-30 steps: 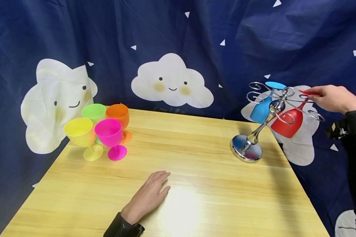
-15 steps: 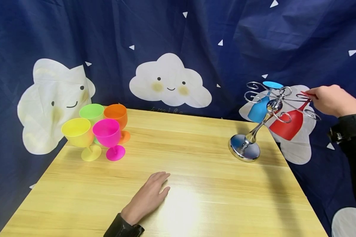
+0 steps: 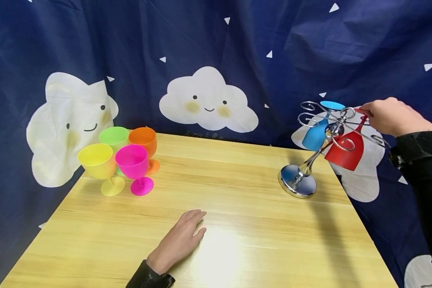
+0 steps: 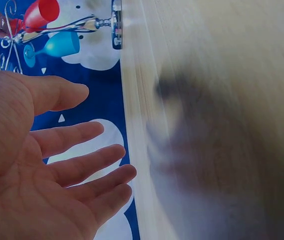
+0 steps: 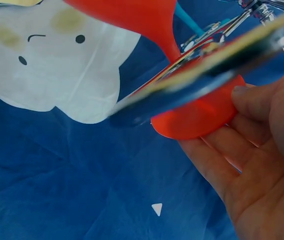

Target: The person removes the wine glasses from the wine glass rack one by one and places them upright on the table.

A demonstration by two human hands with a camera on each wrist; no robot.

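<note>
At the right of the head view, my right hand (image 3: 397, 117) pinches the foot of a red goblet (image 3: 347, 151), which hangs bowl-down among the curled wire arms of a chrome stemware rack (image 3: 298, 182). The right wrist view shows the thumb and fingers on the rim of the red foot (image 5: 201, 120), with a blurred metal wire crossing in front. A blue goblet (image 3: 314, 136) hangs upside down on the rack's far side. My left hand (image 3: 179, 241) holds nothing; it is low over the front of the table, fingers loosely extended, as the left wrist view also shows.
Upright at the table's back left stand a yellow goblet (image 3: 97, 162), a green goblet (image 3: 114, 137), an orange goblet (image 3: 144, 141) and a magenta goblet (image 3: 132, 162). Behind the wooden table (image 3: 219, 184) hangs a dark blue curtain (image 3: 209, 36) with clouds.
My right hand has shifted left with the red goblet's foot, bringing its stem closer to the rack's centre. The left hand and the goblets at left have stayed put.
</note>
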